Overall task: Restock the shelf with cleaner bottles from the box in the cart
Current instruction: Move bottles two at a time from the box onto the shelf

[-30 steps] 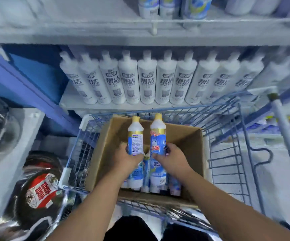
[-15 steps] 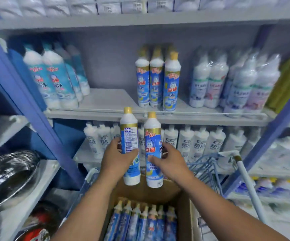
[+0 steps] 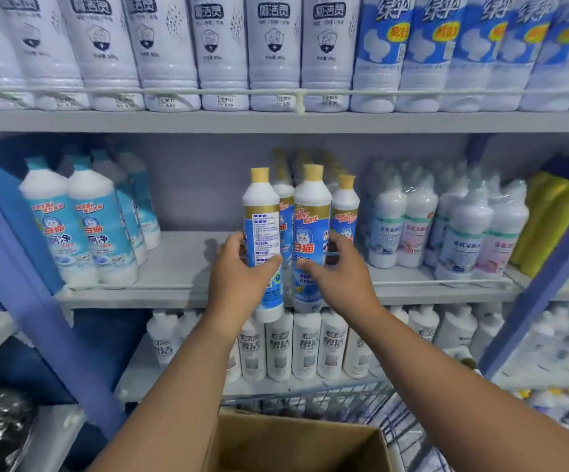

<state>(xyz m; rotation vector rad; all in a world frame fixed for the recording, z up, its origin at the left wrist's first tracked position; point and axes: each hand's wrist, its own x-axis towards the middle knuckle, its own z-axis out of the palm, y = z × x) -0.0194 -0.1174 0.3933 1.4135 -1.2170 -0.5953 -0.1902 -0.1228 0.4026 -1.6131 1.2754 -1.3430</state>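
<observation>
Each hand, left (image 3: pixel 239 277) and right (image 3: pixel 337 277), grips one upright white bottle (image 3: pixel 263 233) with blue label and yellow cap.

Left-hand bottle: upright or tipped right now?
Upright: the left-hand bottle has its yellow cap on top and base down, held by the left hand before the middle shelf.

Grey middle shelf (image 3: pixel 187 267) — yellow-capped cleaner bottles (image 3: pixel 344 212) upright between teal-capped bottles (image 3: pixel 82 233) and shrink-wrapped packs (image 3: pixel 446 229).

Two bottles (image 3: pixel 263 233) in hands, seemingly upright.
</observation>
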